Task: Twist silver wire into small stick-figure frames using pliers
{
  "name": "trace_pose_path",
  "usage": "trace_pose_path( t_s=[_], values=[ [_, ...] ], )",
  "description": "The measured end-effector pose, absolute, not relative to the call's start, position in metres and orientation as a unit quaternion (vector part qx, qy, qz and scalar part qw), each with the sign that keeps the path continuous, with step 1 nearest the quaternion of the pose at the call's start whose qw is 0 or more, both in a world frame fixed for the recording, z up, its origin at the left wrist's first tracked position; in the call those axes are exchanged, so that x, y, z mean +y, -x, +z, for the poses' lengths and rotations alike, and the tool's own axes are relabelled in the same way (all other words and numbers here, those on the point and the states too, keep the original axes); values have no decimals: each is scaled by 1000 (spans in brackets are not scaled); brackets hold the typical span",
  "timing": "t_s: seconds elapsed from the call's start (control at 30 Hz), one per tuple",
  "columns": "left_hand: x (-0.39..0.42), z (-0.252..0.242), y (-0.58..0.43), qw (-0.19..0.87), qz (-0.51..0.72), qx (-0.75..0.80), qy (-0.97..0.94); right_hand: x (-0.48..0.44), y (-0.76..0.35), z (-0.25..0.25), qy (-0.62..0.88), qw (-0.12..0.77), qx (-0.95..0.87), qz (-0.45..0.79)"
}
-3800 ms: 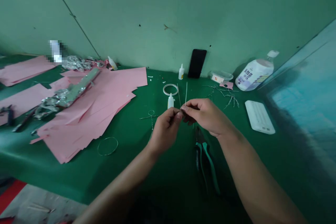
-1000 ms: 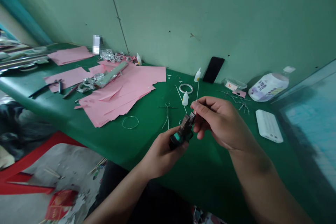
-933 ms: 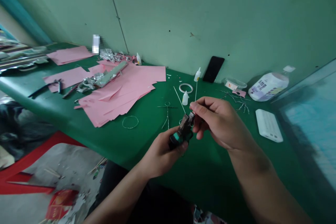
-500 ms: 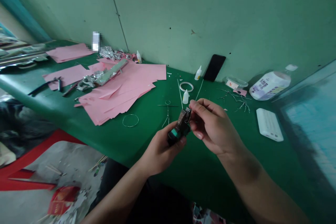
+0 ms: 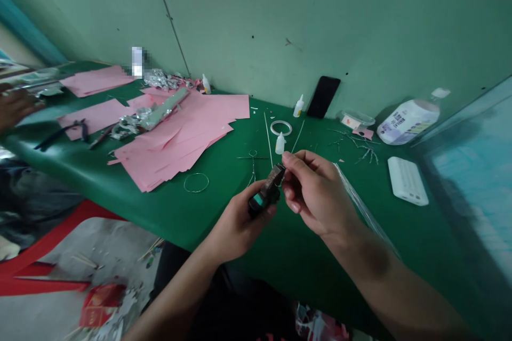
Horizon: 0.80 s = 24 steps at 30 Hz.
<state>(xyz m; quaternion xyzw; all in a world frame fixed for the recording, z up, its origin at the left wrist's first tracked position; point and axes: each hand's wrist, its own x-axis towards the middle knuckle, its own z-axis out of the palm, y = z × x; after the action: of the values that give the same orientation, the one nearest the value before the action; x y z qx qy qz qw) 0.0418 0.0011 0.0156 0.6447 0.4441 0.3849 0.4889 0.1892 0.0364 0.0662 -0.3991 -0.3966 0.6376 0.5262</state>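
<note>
My left hand [image 5: 240, 218] is closed around a pair of pliers [image 5: 270, 184] with dark metal jaws and a teal patch on the grip. Close to the jaws, my right hand [image 5: 316, 186] pinches a thin wire [image 5: 279, 183], which loops by the plier tips; its far end is hidden by my fingers. Just beyond the pliers lies a wire figure [image 5: 253, 160] with a round loop at its top, partly covered by my left hand. A wire ring [image 5: 196, 183] rests to the left. Beside my right forearm runs a bundle of straight wires [image 5: 362, 205].
Pink paper sheets [image 5: 172, 144] spread across the left, with another pair of pliers [image 5: 64, 132]. Glue bottles [image 5: 280, 144], a white ring [image 5: 281, 128], a phone [image 5: 324, 97], a large bottle [image 5: 408, 120] and a white power bank [image 5: 407, 181] stand or lie beyond. Another person's hand [image 5: 16, 109] is at far left.
The view has shifted slightly. Another person's hand has come in at the left edge. The wire bundle beside my right forearm now shows. My hands keep their hold on the pliers and wire.
</note>
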Motion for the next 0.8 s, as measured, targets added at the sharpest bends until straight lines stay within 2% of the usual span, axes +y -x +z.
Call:
trace_pose_path(
  t_s=[0.1, 0.4, 0.6, 0.8],
  values=[
    [1, 14, -43, 453, 389, 467, -652, 38, -188, 63, 388, 521, -406, 643],
    [2, 11, -40, 235, 419, 543, -688, 42, -191, 57, 322, 480, -431, 693],
    [-2, 14, -39, 323, 445, 539, -638, 40, -189, 55, 322, 483, -491, 650],
    [-3, 13, -44, 388, 472, 556, -564, 31, -186, 48, 389, 506, -641, 426]
  ],
)
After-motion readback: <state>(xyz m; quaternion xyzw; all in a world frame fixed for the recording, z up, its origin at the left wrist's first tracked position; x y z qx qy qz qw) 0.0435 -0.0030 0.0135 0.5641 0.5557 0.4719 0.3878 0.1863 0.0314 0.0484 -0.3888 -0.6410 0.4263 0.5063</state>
